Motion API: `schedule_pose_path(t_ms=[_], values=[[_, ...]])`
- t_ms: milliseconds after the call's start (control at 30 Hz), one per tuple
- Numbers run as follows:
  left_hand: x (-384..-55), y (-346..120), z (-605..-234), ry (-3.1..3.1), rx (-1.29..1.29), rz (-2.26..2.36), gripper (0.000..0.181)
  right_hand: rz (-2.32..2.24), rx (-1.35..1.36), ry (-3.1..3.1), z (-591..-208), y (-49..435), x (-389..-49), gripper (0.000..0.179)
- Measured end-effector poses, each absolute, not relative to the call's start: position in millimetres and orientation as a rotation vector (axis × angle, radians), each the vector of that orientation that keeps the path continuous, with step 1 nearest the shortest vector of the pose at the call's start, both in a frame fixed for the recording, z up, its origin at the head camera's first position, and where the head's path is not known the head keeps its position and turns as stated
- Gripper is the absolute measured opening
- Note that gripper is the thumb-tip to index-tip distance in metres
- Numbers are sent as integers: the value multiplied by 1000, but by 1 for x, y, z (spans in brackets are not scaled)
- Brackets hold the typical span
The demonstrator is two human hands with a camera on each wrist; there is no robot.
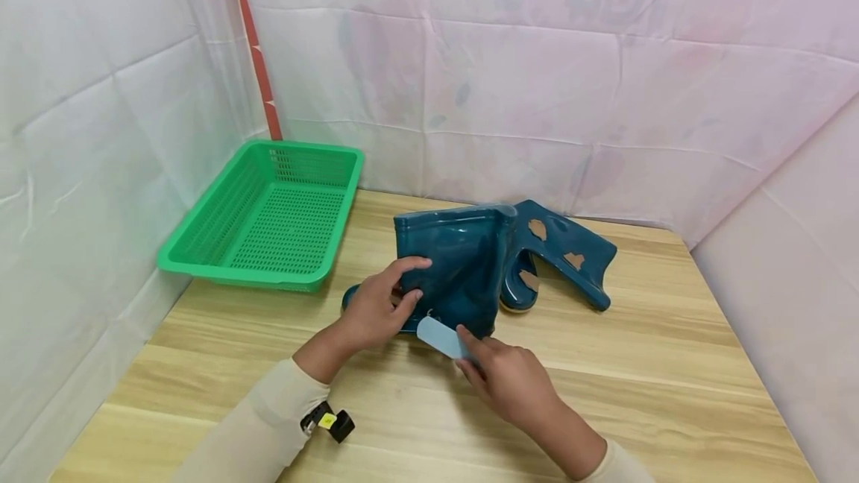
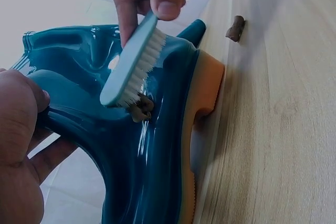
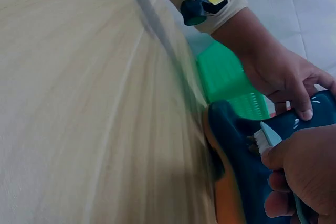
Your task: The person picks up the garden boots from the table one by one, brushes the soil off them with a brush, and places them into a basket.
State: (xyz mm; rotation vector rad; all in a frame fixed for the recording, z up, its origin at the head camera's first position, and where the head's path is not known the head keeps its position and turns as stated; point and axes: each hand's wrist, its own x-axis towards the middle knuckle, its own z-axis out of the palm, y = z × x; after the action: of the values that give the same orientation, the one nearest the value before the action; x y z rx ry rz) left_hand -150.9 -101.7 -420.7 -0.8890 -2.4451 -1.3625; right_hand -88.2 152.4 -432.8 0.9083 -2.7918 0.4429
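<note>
A dark teal rubber boot with an orange sole stands on the table, its shaft creased. My left hand grips the front of the shaft, thumb on one side and fingers on the other. In my right hand is a light blue scrub brush, held by its back. Its white bristles meet a brown clump of dirt on the boot's instep, as the left wrist view shows. The right wrist view has the brush partly hidden by the right hand.
A second teal boot with brown patches lies on its side behind, to the right. At the left stands a green perforated basket. A small brown piece lies on the wooden table. White sheets hang around the table.
</note>
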Motion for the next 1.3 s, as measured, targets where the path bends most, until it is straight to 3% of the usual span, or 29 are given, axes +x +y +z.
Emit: schedule_pose_path(t_ms=[367,633,1300], values=[[-152,-102,-422,-2465,-877,-1363,51,417,1156,-3025,-429,158,-84,46],[-152,-103,-420,-2463,-885,-1351,51,735,1243,-3127,-411,173,-84,44],[-163,-110,-396,-2397,-797,-1251,51,920,662,-3047,-417,214,-80,50]])
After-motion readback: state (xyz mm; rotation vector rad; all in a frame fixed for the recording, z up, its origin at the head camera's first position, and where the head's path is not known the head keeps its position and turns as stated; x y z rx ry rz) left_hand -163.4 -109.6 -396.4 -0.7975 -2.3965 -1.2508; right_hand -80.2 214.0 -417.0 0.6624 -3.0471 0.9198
